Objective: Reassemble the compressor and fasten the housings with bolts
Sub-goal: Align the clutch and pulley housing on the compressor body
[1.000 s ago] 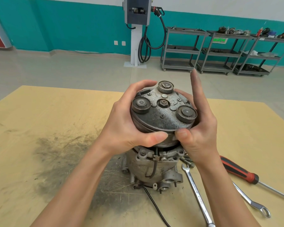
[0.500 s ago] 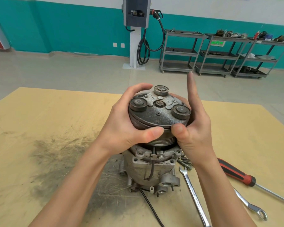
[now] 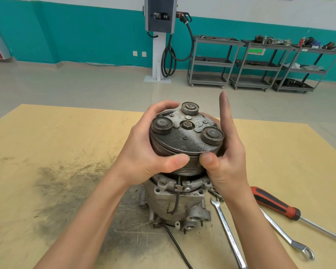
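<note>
A grey metal compressor (image 3: 175, 204) stands upright on the yellow board (image 3: 47, 144), its round clutch pulley (image 3: 184, 140) on top with three discs and a centre nut. My left hand (image 3: 144, 152) grips the pulley from the left, thumb across its front rim. From the right, my right hand (image 3: 225, 162) holds the pulley with thumb pressed on the rim and index finger pointing straight up. A few bolts (image 3: 216, 194) lie just right of the housing, partly hidden by my right wrist.
Two spanners (image 3: 228, 232) (image 3: 285, 237) and a red-handled screwdriver (image 3: 275, 205) lie on the board to the right. A black cable (image 3: 178, 247) trails from the compressor toward me. A dark grease smear (image 3: 66, 181) marks the board's left. Shelving carts (image 3: 260, 65) stand by the far wall.
Both hands and the pulley have barely shifted; the grip and the raised index finger stay the same. The view has tilted slightly.
</note>
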